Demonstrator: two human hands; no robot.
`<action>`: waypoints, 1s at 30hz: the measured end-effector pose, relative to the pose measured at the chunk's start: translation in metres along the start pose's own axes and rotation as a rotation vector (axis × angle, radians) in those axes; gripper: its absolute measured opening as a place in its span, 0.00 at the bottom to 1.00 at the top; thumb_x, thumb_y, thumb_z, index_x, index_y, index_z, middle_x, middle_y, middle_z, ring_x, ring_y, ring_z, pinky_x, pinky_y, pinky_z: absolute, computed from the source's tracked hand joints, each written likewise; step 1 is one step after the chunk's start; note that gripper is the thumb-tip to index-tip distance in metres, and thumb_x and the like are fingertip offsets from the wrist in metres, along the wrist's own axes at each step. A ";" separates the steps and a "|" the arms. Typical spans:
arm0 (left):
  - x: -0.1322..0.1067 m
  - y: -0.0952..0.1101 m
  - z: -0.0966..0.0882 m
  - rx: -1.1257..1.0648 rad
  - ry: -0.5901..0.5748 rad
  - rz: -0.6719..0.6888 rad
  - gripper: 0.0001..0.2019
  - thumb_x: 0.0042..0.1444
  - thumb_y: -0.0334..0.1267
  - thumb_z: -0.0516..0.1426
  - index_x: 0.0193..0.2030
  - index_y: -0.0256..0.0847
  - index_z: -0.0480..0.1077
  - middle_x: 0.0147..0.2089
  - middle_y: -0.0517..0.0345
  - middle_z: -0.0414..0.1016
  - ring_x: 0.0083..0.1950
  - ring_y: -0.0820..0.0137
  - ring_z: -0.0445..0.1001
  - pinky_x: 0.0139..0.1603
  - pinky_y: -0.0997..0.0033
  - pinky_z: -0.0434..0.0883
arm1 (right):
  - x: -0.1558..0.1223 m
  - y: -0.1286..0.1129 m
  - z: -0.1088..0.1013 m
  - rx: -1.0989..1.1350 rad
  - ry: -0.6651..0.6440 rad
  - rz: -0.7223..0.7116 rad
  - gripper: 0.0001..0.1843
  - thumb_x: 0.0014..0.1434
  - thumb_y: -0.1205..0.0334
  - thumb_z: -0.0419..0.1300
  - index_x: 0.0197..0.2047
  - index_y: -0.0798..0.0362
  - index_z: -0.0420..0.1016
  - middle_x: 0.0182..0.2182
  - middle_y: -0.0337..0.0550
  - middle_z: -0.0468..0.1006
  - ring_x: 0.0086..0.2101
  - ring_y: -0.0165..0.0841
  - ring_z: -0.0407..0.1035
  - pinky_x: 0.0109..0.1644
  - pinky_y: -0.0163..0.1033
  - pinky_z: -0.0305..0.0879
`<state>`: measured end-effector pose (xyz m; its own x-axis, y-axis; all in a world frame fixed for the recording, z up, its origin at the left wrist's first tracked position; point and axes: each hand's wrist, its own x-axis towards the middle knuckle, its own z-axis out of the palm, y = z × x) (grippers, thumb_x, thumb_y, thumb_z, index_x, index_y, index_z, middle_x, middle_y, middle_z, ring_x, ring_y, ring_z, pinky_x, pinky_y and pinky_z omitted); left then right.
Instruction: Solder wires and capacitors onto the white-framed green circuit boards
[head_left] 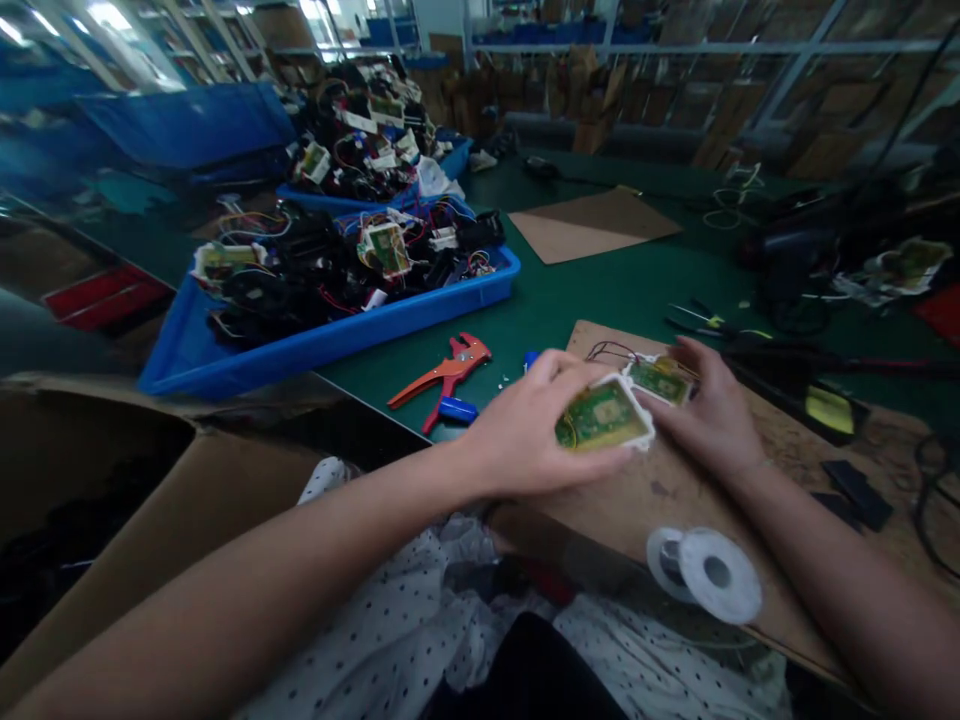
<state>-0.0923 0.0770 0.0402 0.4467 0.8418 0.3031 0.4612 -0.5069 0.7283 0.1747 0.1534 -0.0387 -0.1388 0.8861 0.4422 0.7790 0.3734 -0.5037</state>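
Observation:
My left hand (529, 425) is closed around a green circuit board in a white plastic frame (606, 415), thumb and fingers at its edges. Just to the right, my right hand (709, 410) grips a second, smaller-looking framed circuit board (658, 381), with thin dark and red wires trailing from its far side. The two boards are close together over a brown work board (637, 500); whether they touch is unclear. Left of my hands lie an orange-red wire stripper (457, 370) and a blue cylinder (457, 409).
Blue trays (360, 325) heaped with wired parts stand at the back left. A cardboard sheet (592, 225) lies on the green table. A spool (720, 575) sits at the board's near edge. Pliers (697, 320), black pieces (859, 493) and cables lie right. An open carton (187, 500) stands left.

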 end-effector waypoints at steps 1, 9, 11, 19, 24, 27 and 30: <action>-0.001 -0.003 0.009 0.074 -0.071 -0.005 0.33 0.55 0.50 0.64 0.65 0.45 0.63 0.60 0.46 0.66 0.59 0.56 0.71 0.61 0.54 0.72 | 0.001 0.002 0.001 -0.014 0.015 -0.010 0.50 0.49 0.39 0.69 0.67 0.58 0.60 0.55 0.60 0.73 0.53 0.51 0.72 0.59 0.58 0.68; 0.008 -0.028 0.041 0.133 -0.248 0.035 0.46 0.56 0.49 0.63 0.74 0.38 0.45 0.72 0.38 0.58 0.70 0.50 0.62 0.68 0.47 0.65 | -0.011 -0.015 -0.025 -0.087 0.221 -0.119 0.41 0.56 0.47 0.67 0.68 0.51 0.59 0.60 0.57 0.68 0.59 0.53 0.65 0.63 0.61 0.65; 0.007 -0.028 0.031 0.166 -0.286 0.040 0.51 0.54 0.50 0.65 0.75 0.36 0.40 0.74 0.36 0.54 0.73 0.50 0.58 0.70 0.48 0.61 | -0.019 -0.022 -0.033 -0.031 0.227 -0.174 0.29 0.58 0.54 0.65 0.62 0.47 0.67 0.53 0.53 0.73 0.52 0.49 0.71 0.57 0.58 0.71; -0.030 -0.010 0.005 0.467 -0.296 -0.087 0.47 0.53 0.46 0.67 0.72 0.33 0.49 0.68 0.34 0.64 0.68 0.47 0.65 0.65 0.49 0.66 | -0.015 -0.051 -0.032 0.231 -0.437 -0.609 0.20 0.62 0.68 0.61 0.56 0.48 0.72 0.48 0.46 0.78 0.49 0.36 0.73 0.54 0.45 0.72; -0.027 -0.027 0.010 0.506 -0.278 -0.009 0.30 0.64 0.40 0.58 0.68 0.32 0.53 0.55 0.39 0.77 0.56 0.52 0.76 0.53 0.54 0.73 | -0.001 -0.060 -0.022 0.264 -0.651 -0.610 0.12 0.63 0.60 0.61 0.50 0.49 0.78 0.48 0.47 0.77 0.48 0.36 0.72 0.54 0.44 0.70; -0.014 -0.046 0.007 0.507 -0.262 0.076 0.22 0.66 0.37 0.56 0.65 0.35 0.60 0.51 0.43 0.79 0.53 0.56 0.78 0.52 0.57 0.73 | -0.003 -0.058 -0.018 0.254 -0.625 -0.587 0.10 0.63 0.58 0.62 0.47 0.47 0.81 0.48 0.47 0.76 0.49 0.36 0.71 0.54 0.44 0.69; 0.000 -0.064 0.005 0.489 -0.283 0.146 0.17 0.68 0.35 0.55 0.62 0.41 0.65 0.53 0.50 0.79 0.55 0.61 0.76 0.58 0.59 0.70 | -0.007 -0.056 -0.016 0.233 -0.616 -0.558 0.09 0.64 0.58 0.61 0.45 0.45 0.81 0.50 0.45 0.74 0.51 0.37 0.70 0.56 0.45 0.68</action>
<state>-0.1181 0.1080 -0.0093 0.6883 0.7089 0.1542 0.6499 -0.6970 0.3030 0.1418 0.1223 -0.0019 -0.8233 0.5221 0.2228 0.3625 0.7855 -0.5016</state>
